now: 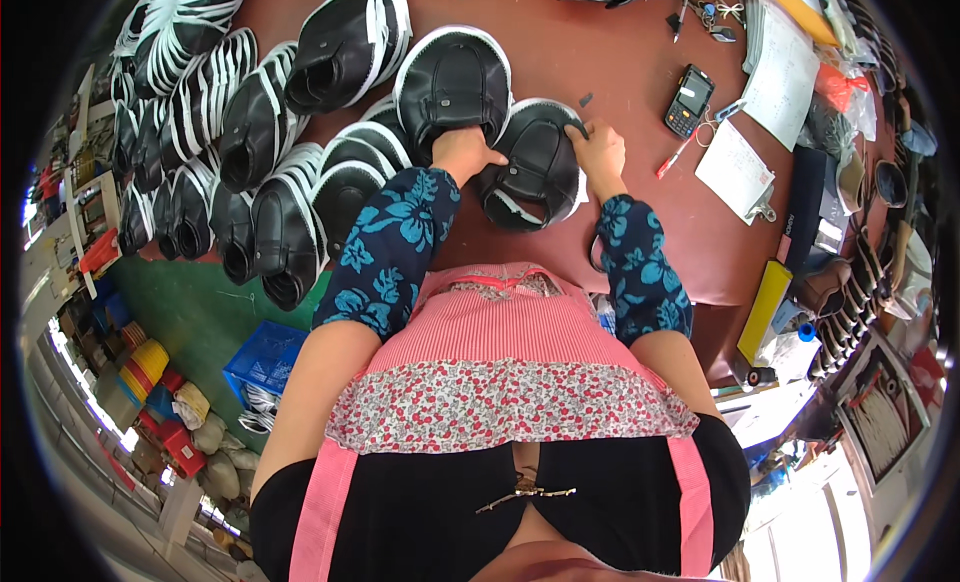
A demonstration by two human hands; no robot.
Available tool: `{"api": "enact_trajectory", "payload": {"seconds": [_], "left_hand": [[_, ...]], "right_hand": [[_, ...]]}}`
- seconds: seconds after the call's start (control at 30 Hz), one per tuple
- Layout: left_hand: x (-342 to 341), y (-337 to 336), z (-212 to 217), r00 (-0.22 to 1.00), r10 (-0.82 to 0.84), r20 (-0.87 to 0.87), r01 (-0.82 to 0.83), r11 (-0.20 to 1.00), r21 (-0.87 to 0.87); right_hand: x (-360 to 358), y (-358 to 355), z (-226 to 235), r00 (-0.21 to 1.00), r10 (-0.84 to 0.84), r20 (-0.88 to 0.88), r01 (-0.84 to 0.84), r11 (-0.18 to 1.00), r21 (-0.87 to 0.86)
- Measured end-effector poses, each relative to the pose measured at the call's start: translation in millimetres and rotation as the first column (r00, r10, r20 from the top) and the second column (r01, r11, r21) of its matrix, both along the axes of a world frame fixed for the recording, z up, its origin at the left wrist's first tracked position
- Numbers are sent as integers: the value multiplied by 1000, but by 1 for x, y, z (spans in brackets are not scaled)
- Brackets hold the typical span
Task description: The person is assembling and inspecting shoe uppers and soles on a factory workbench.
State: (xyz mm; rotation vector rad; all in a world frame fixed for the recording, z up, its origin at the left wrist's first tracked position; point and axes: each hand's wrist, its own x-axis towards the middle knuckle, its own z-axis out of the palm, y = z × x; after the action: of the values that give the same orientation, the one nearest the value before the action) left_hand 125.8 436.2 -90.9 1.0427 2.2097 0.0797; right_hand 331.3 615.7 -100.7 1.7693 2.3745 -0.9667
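Observation:
Two black leather shoe uppers with white edging lie before me on the red-brown table. My left hand [467, 154] is at the lower end of the left upper [452, 80], its fingers hidden in the opening. Its thumb points right and touches the neighbouring upper [535, 157]. My right hand [600, 154] pinches the right rim of that second upper between thumb and fingers. A small dark scrap [586, 100] lies just above the right hand. Close on the left, more stacked uppers [350, 187] overlap one another.
Rows of stacked black uppers [255, 132] fill the table's left side. To the right lie a handheld terminal [689, 100], a red-and-white pen [670, 166], paper sheets [735, 172] and a dark box [808, 207]. A blue crate [262, 360] stands on the green floor at left.

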Motion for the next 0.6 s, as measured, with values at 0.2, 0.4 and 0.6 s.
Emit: {"api": "enact_trajectory", "payload": {"seconds": [0.2, 0.4, 0.6], "left_hand": [[-4, 3, -8, 997, 14, -79, -7, 996, 85], [-10, 2, -6, 999, -21, 50, 22, 999, -25], [-9, -2, -3, 999, -9, 36, 11, 999, -40]], "right_hand": [[-5, -2, -8, 999, 11, -49, -6, 996, 84], [11, 12, -1, 996, 92, -9, -92, 996, -9], [20, 12, 0, 982, 188, -19, -188, 982, 24]]}}
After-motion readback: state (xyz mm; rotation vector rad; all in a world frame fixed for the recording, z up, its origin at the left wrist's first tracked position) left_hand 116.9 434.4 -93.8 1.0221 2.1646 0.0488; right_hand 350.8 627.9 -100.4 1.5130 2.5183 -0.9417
